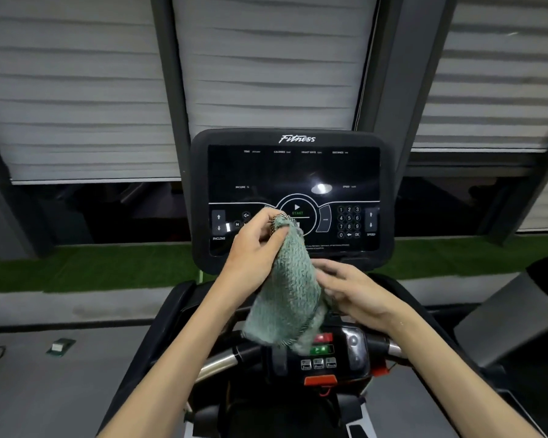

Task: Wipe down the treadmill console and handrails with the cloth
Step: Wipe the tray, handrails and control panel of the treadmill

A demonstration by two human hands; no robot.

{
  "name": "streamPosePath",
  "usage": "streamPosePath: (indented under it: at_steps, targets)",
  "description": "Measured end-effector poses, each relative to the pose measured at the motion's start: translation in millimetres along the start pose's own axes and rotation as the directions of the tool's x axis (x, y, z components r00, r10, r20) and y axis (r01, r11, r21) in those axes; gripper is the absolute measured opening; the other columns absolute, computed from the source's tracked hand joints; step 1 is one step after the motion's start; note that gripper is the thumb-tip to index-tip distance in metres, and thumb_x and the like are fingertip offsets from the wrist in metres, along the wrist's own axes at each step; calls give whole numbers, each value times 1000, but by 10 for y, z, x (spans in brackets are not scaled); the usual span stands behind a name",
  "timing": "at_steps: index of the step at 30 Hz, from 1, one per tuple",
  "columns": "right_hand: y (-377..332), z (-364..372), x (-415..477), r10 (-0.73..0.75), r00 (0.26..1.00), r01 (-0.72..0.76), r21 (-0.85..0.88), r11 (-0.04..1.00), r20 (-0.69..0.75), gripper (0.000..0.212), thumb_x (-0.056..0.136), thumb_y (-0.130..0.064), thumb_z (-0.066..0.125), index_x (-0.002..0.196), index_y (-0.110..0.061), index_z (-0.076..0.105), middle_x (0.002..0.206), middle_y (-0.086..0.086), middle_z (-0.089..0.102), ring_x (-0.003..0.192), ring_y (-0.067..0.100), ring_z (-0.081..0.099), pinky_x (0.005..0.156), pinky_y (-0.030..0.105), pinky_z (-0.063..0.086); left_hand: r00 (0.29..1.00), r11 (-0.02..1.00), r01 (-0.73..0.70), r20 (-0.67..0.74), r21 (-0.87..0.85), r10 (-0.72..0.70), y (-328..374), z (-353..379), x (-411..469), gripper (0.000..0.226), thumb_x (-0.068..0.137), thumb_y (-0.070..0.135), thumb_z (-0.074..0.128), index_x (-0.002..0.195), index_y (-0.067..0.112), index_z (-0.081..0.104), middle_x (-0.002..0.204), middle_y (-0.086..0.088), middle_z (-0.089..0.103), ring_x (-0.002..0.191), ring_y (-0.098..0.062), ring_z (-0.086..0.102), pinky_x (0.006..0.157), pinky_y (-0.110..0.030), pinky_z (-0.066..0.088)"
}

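A green knitted cloth (pixel 285 292) hangs in front of the black treadmill console (pixel 293 172), covering part of its lower middle. My left hand (pixel 255 245) pinches the cloth's top corner just below the START button. My right hand (pixel 355 289) holds the cloth's lower right side, with its fingers against the fabric. Under the cloth lies the lower control panel (pixel 326 355) with red and green buttons. The chrome handrail (pixel 219 365) runs left of that panel, and its right end (pixel 393 346) shows under my right forearm.
A red safety clip (pixel 320 380) sits below the lower panel. Grey roller blinds (pixel 76 90) cover the windows behind, above a strip of green turf (pixel 92 270). A small green box (pixel 59 346) lies on the grey floor at left. Another machine (pixel 513 314) stands at right.
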State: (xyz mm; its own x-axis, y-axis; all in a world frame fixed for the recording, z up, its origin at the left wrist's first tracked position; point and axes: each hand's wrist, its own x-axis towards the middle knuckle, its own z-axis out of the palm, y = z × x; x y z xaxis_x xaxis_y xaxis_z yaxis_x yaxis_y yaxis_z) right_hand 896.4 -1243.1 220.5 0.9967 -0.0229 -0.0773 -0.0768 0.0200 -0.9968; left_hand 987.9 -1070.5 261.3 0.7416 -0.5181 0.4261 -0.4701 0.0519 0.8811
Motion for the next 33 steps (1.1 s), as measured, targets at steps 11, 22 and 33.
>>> streamPosePath:
  at_steps: [11, 22, 33]
  targets:
    - [-176, -167, 81, 100, 994, -100, -15, 995, 31, 38, 90, -33, 57, 119, -9, 64, 110, 3, 72, 103, 12, 66, 87, 24, 51, 997, 998, -43, 57, -38, 45, 87, 41, 125, 27, 99, 0, 50, 104, 21, 65, 96, 12, 72, 96, -3, 66, 81, -15, 48]
    - [-380, -199, 78, -301, 933, 304, -17, 953, -195, 23, 88, -17, 62, 103, -1, 68, 92, 14, 70, 82, 18, 65, 80, 31, 53, 999, 996, -34, 9, 84, 33, 92, -43, 155, 25, 98, 7, 51, 105, 25, 66, 102, 10, 71, 100, -7, 66, 88, -27, 52]
    - [-680, -57, 164, -466, 822, 421, -203, 884, -326, 23, 98, -22, 51, 89, -20, 72, 78, -13, 68, 80, 3, 59, 81, 30, 49, 998, 944, 60, -46, 325, -48, 14, -344, 49, 26, 92, 14, 53, 84, 33, 69, 82, -20, 66, 61, -21, 48, 58, -28, 37]
